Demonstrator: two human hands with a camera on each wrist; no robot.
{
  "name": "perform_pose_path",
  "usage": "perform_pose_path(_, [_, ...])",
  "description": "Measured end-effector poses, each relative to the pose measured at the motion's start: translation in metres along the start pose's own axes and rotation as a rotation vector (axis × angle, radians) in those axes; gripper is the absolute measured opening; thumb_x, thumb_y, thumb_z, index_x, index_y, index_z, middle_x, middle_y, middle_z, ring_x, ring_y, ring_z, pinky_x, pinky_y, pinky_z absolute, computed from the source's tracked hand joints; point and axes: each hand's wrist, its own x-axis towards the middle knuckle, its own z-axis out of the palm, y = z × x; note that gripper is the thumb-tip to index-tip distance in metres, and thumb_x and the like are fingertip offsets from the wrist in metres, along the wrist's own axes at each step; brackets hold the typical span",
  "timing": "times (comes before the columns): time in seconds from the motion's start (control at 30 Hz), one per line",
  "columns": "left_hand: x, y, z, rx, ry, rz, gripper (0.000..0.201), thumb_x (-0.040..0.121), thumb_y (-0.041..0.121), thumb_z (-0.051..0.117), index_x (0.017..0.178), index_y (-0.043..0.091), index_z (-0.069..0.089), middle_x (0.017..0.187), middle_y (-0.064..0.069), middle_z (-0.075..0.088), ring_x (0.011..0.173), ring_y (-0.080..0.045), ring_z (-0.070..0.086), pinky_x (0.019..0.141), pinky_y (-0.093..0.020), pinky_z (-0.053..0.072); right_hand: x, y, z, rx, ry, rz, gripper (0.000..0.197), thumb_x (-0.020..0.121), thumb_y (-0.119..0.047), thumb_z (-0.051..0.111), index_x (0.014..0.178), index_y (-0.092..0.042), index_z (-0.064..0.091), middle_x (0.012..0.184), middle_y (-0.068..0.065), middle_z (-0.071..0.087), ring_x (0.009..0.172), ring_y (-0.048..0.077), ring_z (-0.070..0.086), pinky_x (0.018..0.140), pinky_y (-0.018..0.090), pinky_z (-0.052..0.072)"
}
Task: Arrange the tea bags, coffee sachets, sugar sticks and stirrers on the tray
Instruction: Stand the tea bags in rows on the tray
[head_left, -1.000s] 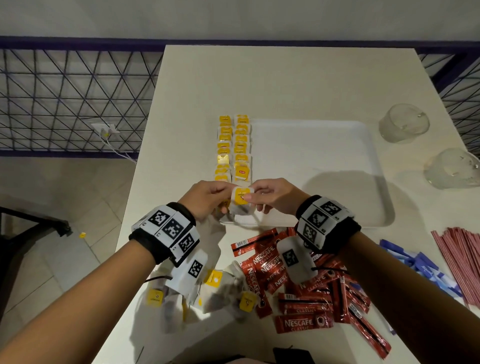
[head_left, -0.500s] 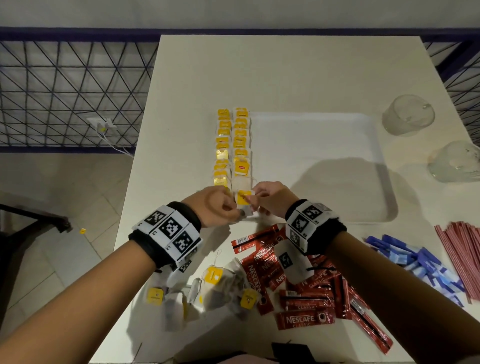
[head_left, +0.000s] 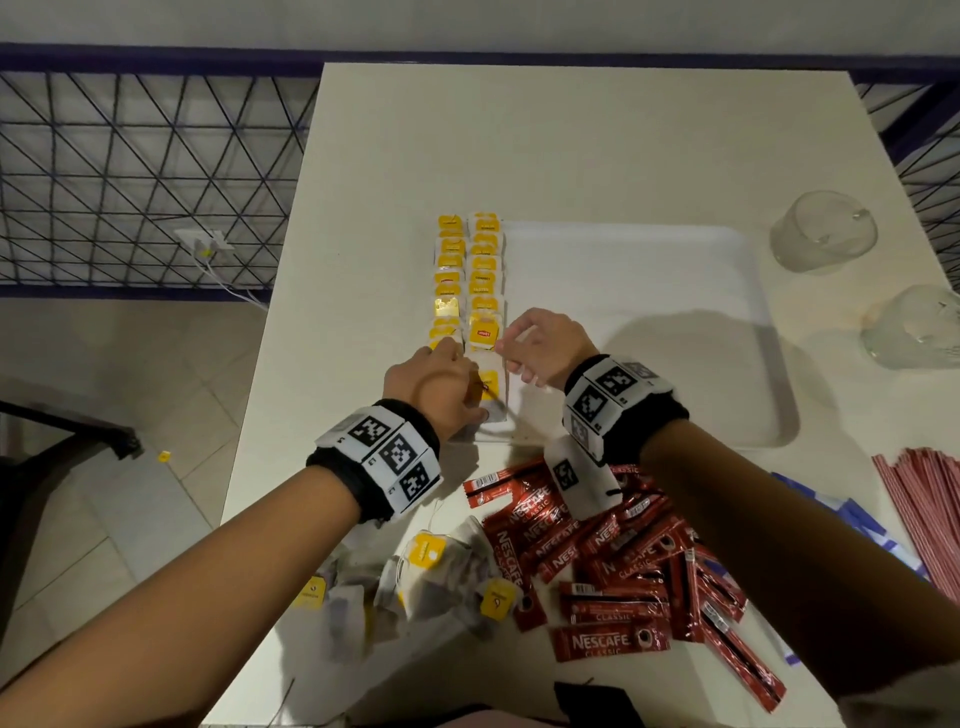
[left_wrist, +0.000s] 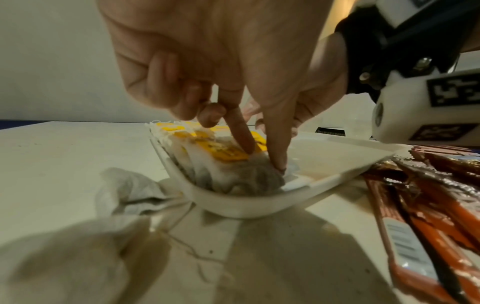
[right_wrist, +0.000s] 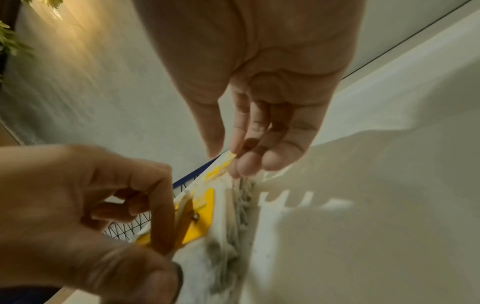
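Observation:
A white tray (head_left: 649, 322) holds two rows of yellow-tagged tea bags (head_left: 470, 270) along its left edge. The nearest tea bag (head_left: 491, 384) lies in the tray's near left corner (left_wrist: 246, 205). My left hand (head_left: 447, 382) presses it down, index finger (left_wrist: 242, 137) on the yellow tag and thumb on the bag (left_wrist: 244, 176). My right hand (head_left: 535, 343) hovers just beyond with loose fingers. Its fingertips (right_wrist: 244, 164) touch the edge of the tea bag one place further along the row. Neither hand grips anything.
Loose tea bags (head_left: 431, 571) lie near the table's front left. A heap of red coffee sachets (head_left: 613, 551) sits under my right wrist, with blue sugar sticks (head_left: 860, 519) and red-striped stirrers (head_left: 924, 499) at the right. Two upturned glasses (head_left: 823, 228) (head_left: 914, 327) stand right of the tray.
Both hands carried the tea bag forward and laid it in the tray's near left corner. The right hand let go and moved further along the row; the left now presses the bag flat.

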Motion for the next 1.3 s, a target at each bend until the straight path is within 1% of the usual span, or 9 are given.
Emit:
perform_pose_path(0.1, [-0.001,-0.002,-0.001,-0.024,0.007,-0.004,0.051,0.087,0.051,0.055,0.127,0.020,0.050,0.126,-0.004,0.039,0.114,-0.023,0.043,0.085,-0.034,0.043,0.008,-0.006,0.002,-0.045,0.045,0.006,0.015,0.085,-0.033,0.063,0.078,-0.024,0.053,0.070,-0.002,0.060,0.063,0.017,0.055,0.056,0.025,0.044])
perform_pose_path(0.2, [-0.003,-0.004,-0.002,-0.066,0.055,-0.022,0.052,0.085,0.050,0.058,0.124,0.017,0.047,0.125,-0.005,0.039,0.113,-0.024,0.044,0.084,-0.035,0.043,0.014,-0.009,0.007,-0.154,0.078,0.058,0.025,0.081,-0.043,0.064,0.085,-0.020,0.056,0.092,0.002,0.064,0.086,0.021,0.062,0.077,0.033,0.051])
perform_pose_path(0.33, [-0.002,-0.008,0.001,-0.101,0.100,-0.052,0.060,0.082,0.048,0.062,0.127,0.014,0.040,0.127,-0.007,0.037,0.114,-0.025,0.044,0.081,-0.035,0.043,0.014,-0.018,0.010,-0.262,0.092,0.087,0.033,0.079,-0.045,0.066,0.071,-0.019,0.047,0.092,0.004,0.059,0.099,0.025,0.061,0.092,0.039,0.048])
perform_pose_path(0.47, [-0.002,-0.010,0.004,-0.097,0.094,-0.021,0.055,0.085,0.045,0.061,0.131,0.020,0.044,0.128,-0.006,0.036,0.116,-0.024,0.043,0.086,-0.036,0.045,0.015,-0.015,0.014,-0.256,0.133,0.064,0.031,0.077,-0.037,0.071,0.085,-0.016,0.049,0.093,0.003,0.058,0.097,0.024,0.059,0.089,0.037,0.048])
perform_pose_path(0.67, [-0.003,-0.008,0.009,-0.118,0.143,0.053,0.043,0.088,0.040,0.057,0.124,0.017,0.049,0.124,-0.009,0.038,0.110,-0.026,0.045,0.080,-0.032,0.043,0.010,-0.007,0.010,-0.127,0.134,-0.049,0.019,0.079,-0.021,0.068,0.073,-0.026,0.051,0.062,-0.009,0.048,0.066,0.015,0.051,0.076,0.031,0.046])
perform_pose_path(0.8, [-0.004,-0.010,0.013,-0.255,0.189,0.094,0.030,0.088,0.039,0.058,0.109,0.018,0.062,0.110,-0.008,0.045,0.101,-0.026,0.049,0.081,-0.036,0.046,0.004,-0.001,0.006,-0.093,0.057,-0.170,0.021,0.077,-0.016,0.070,0.068,-0.030,0.058,0.065,-0.006,0.050,0.069,0.014,0.050,0.073,0.026,0.045])
perform_pose_path(0.93, [-0.006,-0.014,0.014,-0.287,0.187,0.089,0.027,0.088,0.040,0.058,0.104,0.019,0.064,0.108,-0.004,0.046,0.101,-0.021,0.049,0.083,-0.035,0.045,-0.003,0.002,-0.002,-0.266,-0.037,-0.256,0.015,0.080,-0.010,0.065,0.094,-0.015,0.070,0.080,-0.004,0.050,0.064,0.002,0.044,0.063,0.006,0.033])
perform_pose_path(1.13, [-0.003,-0.015,0.009,-0.289,0.173,0.081,0.027,0.090,0.038,0.057,0.106,0.017,0.065,0.112,-0.007,0.047,0.104,-0.023,0.050,0.084,-0.036,0.046,-0.007,0.004,-0.002,-0.386,-0.125,-0.268,0.027,0.088,-0.011,0.052,0.110,-0.015,0.068,0.112,0.010,0.055,0.089,0.013,0.046,0.079,0.017,0.032])
perform_pose_path(1.3, [0.005,-0.014,0.004,-0.275,0.112,0.030,0.029,0.092,0.038,0.053,0.110,0.017,0.062,0.115,-0.006,0.045,0.108,-0.022,0.048,0.090,-0.035,0.044,-0.010,0.003,-0.001,-0.375,-0.143,-0.255,0.029,0.094,-0.014,0.045,0.115,-0.013,0.065,0.120,0.010,0.057,0.111,0.023,0.051,0.083,0.017,0.030])
